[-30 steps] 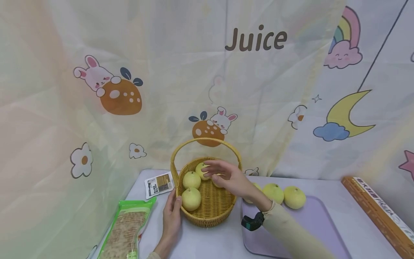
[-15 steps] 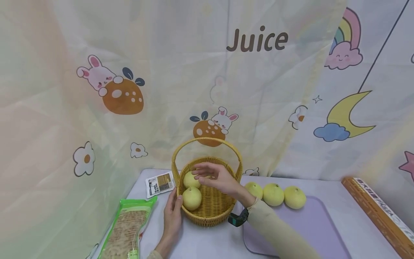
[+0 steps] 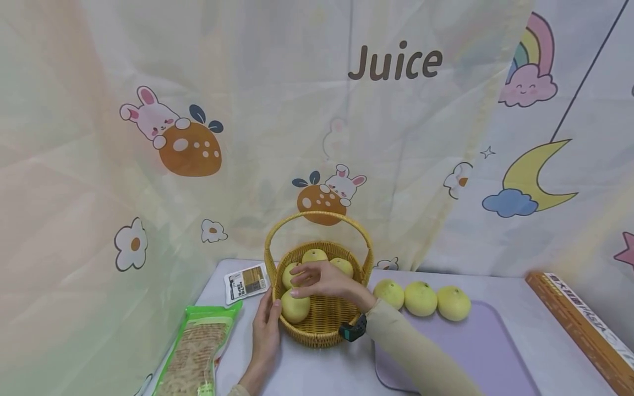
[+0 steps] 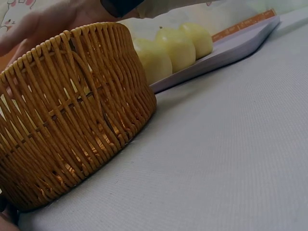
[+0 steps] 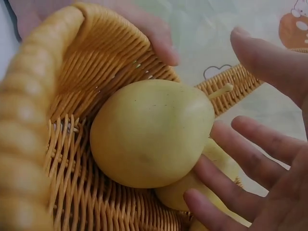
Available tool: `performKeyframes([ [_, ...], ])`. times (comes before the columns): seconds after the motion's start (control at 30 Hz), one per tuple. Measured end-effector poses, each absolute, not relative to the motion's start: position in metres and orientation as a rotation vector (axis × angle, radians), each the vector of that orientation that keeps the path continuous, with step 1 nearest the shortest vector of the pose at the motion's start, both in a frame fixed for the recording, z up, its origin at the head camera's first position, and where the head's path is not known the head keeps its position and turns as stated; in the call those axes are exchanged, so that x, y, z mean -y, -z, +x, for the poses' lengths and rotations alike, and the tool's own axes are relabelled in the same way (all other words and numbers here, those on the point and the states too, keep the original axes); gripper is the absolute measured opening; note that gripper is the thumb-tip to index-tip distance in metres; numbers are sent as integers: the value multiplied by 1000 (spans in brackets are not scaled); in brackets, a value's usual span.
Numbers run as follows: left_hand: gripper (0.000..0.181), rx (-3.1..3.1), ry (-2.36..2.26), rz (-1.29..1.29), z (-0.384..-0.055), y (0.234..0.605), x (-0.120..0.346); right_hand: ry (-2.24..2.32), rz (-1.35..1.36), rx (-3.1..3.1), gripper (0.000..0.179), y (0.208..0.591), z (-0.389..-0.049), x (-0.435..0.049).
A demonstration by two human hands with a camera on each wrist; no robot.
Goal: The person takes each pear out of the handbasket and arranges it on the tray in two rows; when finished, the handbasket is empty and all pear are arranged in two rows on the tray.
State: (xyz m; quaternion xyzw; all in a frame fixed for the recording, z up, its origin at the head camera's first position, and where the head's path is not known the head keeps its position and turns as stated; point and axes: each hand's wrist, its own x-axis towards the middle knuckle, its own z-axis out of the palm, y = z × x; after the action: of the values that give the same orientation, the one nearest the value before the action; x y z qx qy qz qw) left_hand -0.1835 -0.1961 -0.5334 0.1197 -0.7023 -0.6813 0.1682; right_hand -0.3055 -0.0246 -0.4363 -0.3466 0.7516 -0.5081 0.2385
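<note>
A wicker basket [image 3: 322, 338] with a hooped handle holds several pale yellow pears. Low over the front left pear [image 3: 295, 308] is my right hand [image 3: 322, 280], palm down and holding nothing. In the right wrist view its fingers [image 5: 240, 159] are spread beside that pear [image 5: 154, 134], whose stem points toward them. My left hand [image 3: 266, 330] rests against the basket's outer left side, with its thumb along the rim. Part of another pear [image 3: 291, 275] is covered by the right hand. Two more pears, one at the back [image 3: 314, 255] and one at the right [image 3: 342, 267], lie beyond it.
Three pears [image 3: 421, 298] stand in a row at the far end of a purple tray [image 3: 465, 352], right of the basket. A green-edged food bag [image 3: 193, 352] and a small white pouch [image 3: 246, 283] lie at the left. A long orange box [image 3: 574, 324] lies at the right.
My right hand has moved left and toward me, from the back right pears to over the front left one. My left hand stays at the basket's side.
</note>
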Motion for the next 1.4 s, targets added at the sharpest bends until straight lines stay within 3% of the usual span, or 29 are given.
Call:
performKeyframes([
  [0.53, 61, 2013, 1917, 329, -183, 534, 196, 1312, -820, -2090, 52, 439, -313, 32],
  [1.4, 61, 2017, 1922, 320, -183, 533, 196, 1153, -990, -1935, 58, 449, -326, 28],
])
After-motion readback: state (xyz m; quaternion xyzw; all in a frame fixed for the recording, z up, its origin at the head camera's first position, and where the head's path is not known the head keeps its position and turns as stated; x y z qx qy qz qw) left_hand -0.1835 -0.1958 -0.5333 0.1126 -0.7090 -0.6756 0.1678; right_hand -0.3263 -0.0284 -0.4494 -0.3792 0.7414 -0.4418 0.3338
